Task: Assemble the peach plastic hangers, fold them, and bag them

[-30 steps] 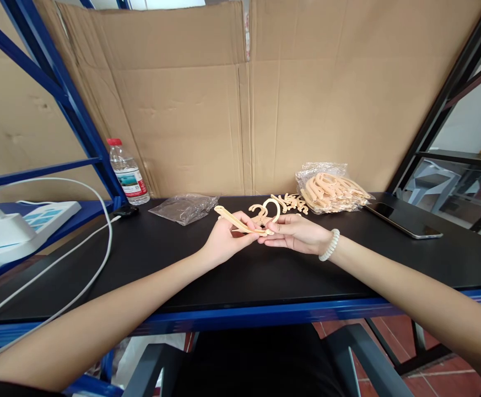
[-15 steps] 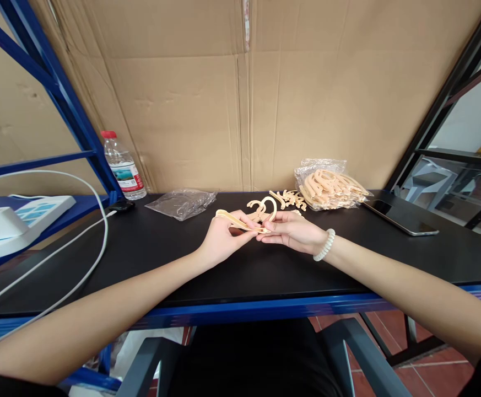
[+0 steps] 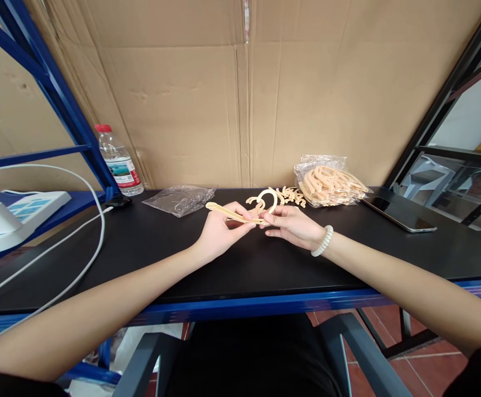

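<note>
Since the earlier frame, the whole view is sitting slightly higher, and the pale strip point(image 3: 223, 210) is now reaching farther left past the person's left hand point(image 3: 217, 234). The two hands are still meeting near the centre of the frame, above the dark surface point(image 3: 232, 275).

The left hand is closing its thumb and fingers on the strip, whose free end is pointing left and slightly up. The right hand point(image 3: 296, 225) is pinching the pale hook-shaped piece point(image 3: 276, 200) low down, where its foot is meeting the strip's right end. Fingers are covering that spot, so one cannot tell whether the two are joined.

The step in hand is apparently fitting or adjusting these parts against each other. The next move is probably calling for a steady left pinch and a small, careful turn or press from the right fingers, without bending the thin strip.

Just behind the hands, small loose pieces point(image 3: 290, 195) are lying right of centre, beside a clear bag of similar pale parts point(image 3: 331, 184). A flattened plastic bag point(image 3: 178, 199) is resting left of centre, and a phone point(image 3: 401, 214) is lying at the right.
</note>
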The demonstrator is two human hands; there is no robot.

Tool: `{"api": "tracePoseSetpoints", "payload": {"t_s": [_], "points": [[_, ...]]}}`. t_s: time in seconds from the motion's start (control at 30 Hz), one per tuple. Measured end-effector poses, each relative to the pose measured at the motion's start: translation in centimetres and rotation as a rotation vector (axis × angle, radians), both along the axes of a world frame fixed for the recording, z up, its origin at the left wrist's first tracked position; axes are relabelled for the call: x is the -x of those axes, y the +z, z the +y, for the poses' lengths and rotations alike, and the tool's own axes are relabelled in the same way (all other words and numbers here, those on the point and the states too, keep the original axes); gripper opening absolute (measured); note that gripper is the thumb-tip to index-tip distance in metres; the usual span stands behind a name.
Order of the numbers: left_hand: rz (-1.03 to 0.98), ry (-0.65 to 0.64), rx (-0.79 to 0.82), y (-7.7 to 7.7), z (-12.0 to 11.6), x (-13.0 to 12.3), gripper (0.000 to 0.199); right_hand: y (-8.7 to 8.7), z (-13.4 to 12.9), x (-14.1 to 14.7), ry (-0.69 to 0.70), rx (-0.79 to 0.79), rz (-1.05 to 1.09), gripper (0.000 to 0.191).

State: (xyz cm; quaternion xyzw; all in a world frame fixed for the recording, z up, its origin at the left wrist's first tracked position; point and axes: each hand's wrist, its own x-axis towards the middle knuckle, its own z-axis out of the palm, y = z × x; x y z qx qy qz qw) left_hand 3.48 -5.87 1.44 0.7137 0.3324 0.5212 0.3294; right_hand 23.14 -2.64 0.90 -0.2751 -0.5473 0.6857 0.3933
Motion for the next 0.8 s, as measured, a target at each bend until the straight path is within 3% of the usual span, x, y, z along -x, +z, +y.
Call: {"api": "tracePoseSetpoints", "payload": {"t_s": [0.13,0.37,0.8], "points": [[0.015,-0.002,-0.036,-0.17,0.17,0.12,0.018,0.06,0.37,-0.25,0.079,0.088,0.02,0.019],[0.045,0.026,-0.032,-0.36,0.3,0.3,0.016,0.2,0.1,-0.28,0.178,0.09,0.079,0.019],[0.059,-0.031,-0.066,-0.63,0.03,0.02,0.013,-0.09,-0.24,0.37,0.079,0.081,0.102,0.025]]}}
